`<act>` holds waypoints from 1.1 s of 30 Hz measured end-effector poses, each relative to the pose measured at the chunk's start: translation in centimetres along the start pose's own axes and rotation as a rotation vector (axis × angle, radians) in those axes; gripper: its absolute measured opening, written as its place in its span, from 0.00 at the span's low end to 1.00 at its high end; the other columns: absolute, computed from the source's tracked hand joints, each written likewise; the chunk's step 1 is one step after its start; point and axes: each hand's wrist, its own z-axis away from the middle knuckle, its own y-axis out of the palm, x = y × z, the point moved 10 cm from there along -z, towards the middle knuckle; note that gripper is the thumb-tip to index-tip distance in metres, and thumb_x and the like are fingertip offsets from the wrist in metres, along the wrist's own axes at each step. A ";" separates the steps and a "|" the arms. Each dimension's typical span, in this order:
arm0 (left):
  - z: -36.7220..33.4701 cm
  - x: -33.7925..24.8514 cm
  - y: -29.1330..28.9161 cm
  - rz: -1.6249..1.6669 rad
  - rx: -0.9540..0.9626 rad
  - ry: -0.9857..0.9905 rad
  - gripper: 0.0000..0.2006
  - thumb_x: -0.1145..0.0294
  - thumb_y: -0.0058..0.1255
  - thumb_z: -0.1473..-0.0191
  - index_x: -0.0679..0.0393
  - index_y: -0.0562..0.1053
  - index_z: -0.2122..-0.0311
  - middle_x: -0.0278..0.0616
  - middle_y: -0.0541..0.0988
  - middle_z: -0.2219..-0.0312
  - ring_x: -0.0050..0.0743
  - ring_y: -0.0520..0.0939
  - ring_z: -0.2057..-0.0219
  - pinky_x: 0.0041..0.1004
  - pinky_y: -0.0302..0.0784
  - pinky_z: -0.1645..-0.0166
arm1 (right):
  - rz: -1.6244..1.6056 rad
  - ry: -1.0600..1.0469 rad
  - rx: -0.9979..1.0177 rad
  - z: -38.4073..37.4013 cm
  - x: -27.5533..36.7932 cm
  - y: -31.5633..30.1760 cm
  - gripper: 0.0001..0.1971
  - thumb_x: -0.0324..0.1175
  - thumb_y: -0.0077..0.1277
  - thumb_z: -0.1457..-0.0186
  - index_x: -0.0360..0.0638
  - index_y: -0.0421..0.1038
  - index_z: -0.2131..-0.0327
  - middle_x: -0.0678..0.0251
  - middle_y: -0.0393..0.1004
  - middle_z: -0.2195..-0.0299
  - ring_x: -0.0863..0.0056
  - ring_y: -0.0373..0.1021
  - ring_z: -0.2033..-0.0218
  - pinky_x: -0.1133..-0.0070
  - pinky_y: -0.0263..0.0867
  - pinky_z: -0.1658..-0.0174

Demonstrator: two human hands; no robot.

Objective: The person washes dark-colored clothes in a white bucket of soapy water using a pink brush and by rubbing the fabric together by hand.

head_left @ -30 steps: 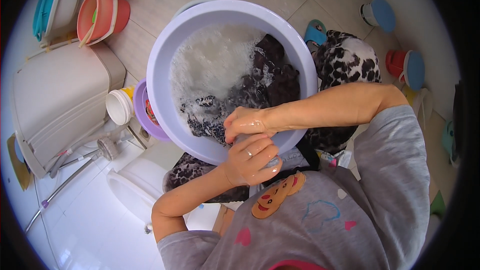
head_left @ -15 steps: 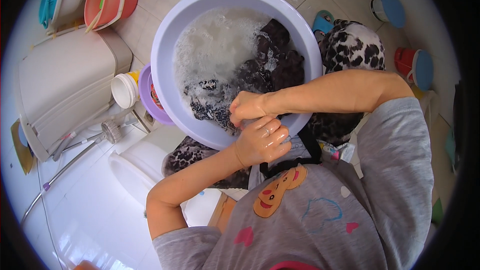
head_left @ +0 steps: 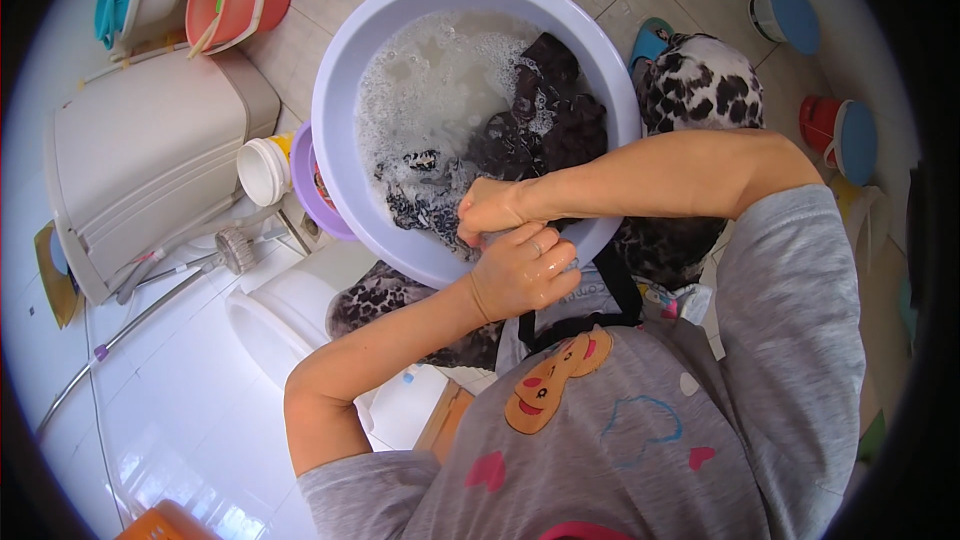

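A large pale lavender basin holds cloudy, foamy water with wet laundry in it. At its near rim, my two hands are close together, both closed. The fingers of my right hand are curled over the edge of a wet black-and-white patterned cloth. Just below, my left hand, wet and with a ring on one finger, is bunched against the same cloth; most of what lies inside its fist is hidden. Dark brown wet cloth lies bunched at the basin's right side.
A smaller purple basin and a white tub stand left of the large one. Farther left are a grey-white cabinet-like box, a red bucket and a long-handled brush. Lidded buckets stand at the right.
The view has shifted slightly, and an orange object shows more at the lower left. My hands stay together at the near rim, with only a small shift.
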 end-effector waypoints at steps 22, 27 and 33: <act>0.3 -0.2 1.1 0.002 0.079 0.015 0.06 0.67 0.42 0.77 0.54 0.63 0.86 0.34 0.63 0.83 0.28 0.67 0.78 0.23 0.64 0.71 | 0.182 0.011 -0.004 -2.0 -1.4 0.0 0.10 0.32 0.50 0.69 0.35 0.72 0.80 0.59 0.72 0.78 0.72 0.66 0.77 0.79 0.63 0.70; 1.1 -0.3 1.2 -0.015 -0.012 0.037 0.06 0.67 0.43 0.77 0.53 0.61 0.88 0.33 0.62 0.84 0.27 0.67 0.79 0.21 0.63 0.75 | 0.072 0.045 -0.014 -2.8 -2.3 0.4 0.05 0.23 0.46 0.65 0.36 0.65 0.88 0.64 0.68 0.87 0.77 0.64 0.85 0.80 0.61 0.80; 2.5 0.4 0.1 -0.044 -0.065 0.026 0.07 0.68 0.46 0.77 0.54 0.62 0.88 0.35 0.63 0.83 0.30 0.68 0.78 0.22 0.64 0.74 | 0.015 0.075 -0.071 -3.8 -2.1 -0.4 0.04 0.26 0.48 0.66 0.35 0.70 0.85 0.62 0.70 0.84 0.75 0.65 0.80 0.80 0.62 0.72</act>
